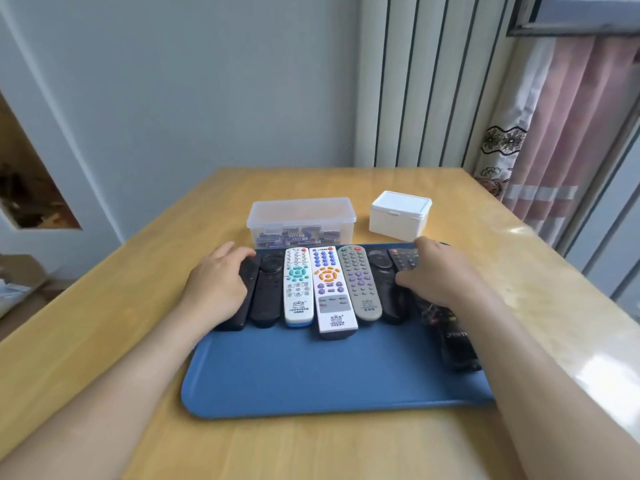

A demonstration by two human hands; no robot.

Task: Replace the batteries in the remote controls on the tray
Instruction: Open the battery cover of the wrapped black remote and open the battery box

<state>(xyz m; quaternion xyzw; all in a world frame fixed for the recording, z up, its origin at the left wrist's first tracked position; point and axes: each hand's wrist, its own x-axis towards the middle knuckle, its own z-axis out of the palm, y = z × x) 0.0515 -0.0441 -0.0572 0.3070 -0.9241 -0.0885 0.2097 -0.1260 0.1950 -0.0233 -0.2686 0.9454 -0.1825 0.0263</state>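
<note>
A blue tray (311, 372) lies on the wooden table with several remote controls lined up across its far half. My left hand (216, 282) lies over the leftmost black remote (246, 271), fingers curled round its top edge. My right hand (440, 271) rests on the long black remote (453, 341) at the right end, covering its middle. Between the hands lie a black remote (266, 296), a white one with teal buttons (297, 289), a white one with orange buttons (330, 292), a grey one (358, 282) and another black one (384, 282).
Behind the tray stands a clear lidded box (301, 220) with batteries inside. A small shut white box (400, 216) stands to its right. The table's far edge meets a wall, with a radiator and a curtain at the right.
</note>
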